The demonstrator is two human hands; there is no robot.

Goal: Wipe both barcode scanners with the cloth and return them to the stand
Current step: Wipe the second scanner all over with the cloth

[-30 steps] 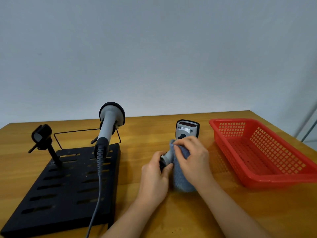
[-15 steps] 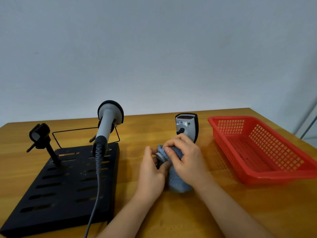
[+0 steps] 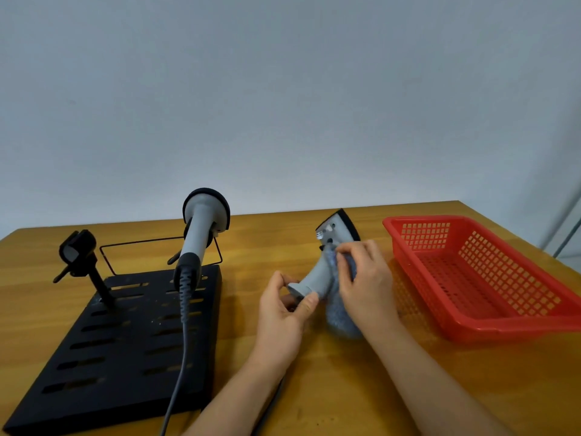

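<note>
At the table's point(image 3: 314, 388) centre, the left hand point(image 3: 283, 313) pinches the scanner's point(image 3: 323, 265) butt while the right hand's point(image 3: 364, 284) fingers point(image 3: 349, 250) clench the cloth point(image 3: 341, 313) at three o'clock of the handle. Best to keep that base pinch firm and turn the scanner so the cloth reaches the head

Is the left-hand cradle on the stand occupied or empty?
Empty: the left cradle holds nothing; the other scanner is out, in both hands.

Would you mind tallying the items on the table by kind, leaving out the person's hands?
Barcode scanners: 2, the scanner on the stand and the scanner being wiped
Cloths: 1, the blue cloth
Stands: 1, the black stand, with an empty holder
Baskets: 1, the red basket
Total: 5
</note>
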